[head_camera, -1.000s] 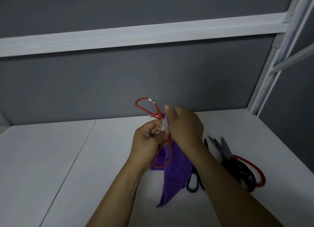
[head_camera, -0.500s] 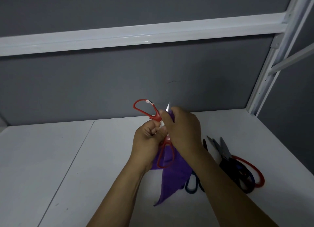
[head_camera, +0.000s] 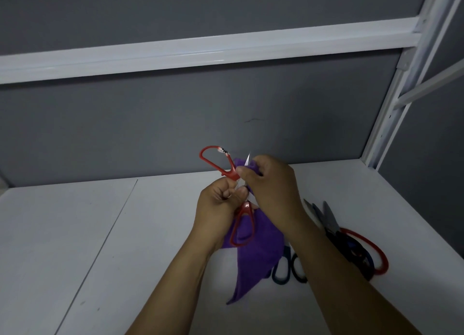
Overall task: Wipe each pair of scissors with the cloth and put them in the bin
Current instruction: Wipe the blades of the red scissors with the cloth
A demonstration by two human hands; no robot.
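Above the white table, my left hand [head_camera: 221, 204] grips a pair of red-handled scissors [head_camera: 216, 161] near the pivot, with the handles spread apart. One red loop points up and left, the other hangs below my left hand. My right hand [head_camera: 271, 184] pinches a purple cloth [head_camera: 256, 254] around a blade, whose silver tip pokes out above my fingers. The cloth's loose end hangs down to the table. No bin is in view.
Several more scissors [head_camera: 346, 244] with dark and red handles lie on the white table [head_camera: 75, 234] to the right, partly behind my right forearm. A grey wall, a white rail [head_camera: 200, 51] and a white frame post [head_camera: 391, 108] stand behind.
My right hand has slid the cloth up along the blade toward the tip, and the blade tip now shows above it. The scissors have tilted slightly.
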